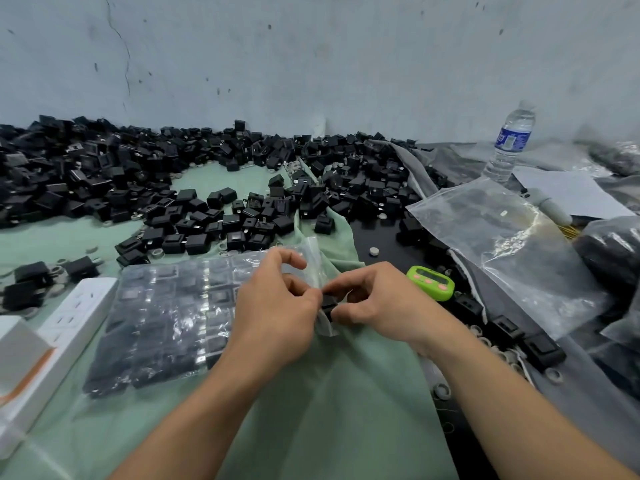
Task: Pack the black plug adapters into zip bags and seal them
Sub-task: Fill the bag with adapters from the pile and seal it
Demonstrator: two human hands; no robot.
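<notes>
Both my hands meet over the green cloth (346,393) at the middle of the table. My left hand (277,313) pinches the edge of a small clear zip bag (320,271). My right hand (374,299) pinches a black plug adapter (328,304) at the bag's mouth. A flat stack of bagged adapters (162,320) lies just left of my hands. A big heap of loose black adapters (173,188) fills the back of the table along the wall.
A white power strip (65,327) and a white box (17,355) sit at the left edge. A green timer (431,282), large clear bags (512,251) and a water bottle (510,143) lie to the right. Small grey rings (498,351) are scattered about.
</notes>
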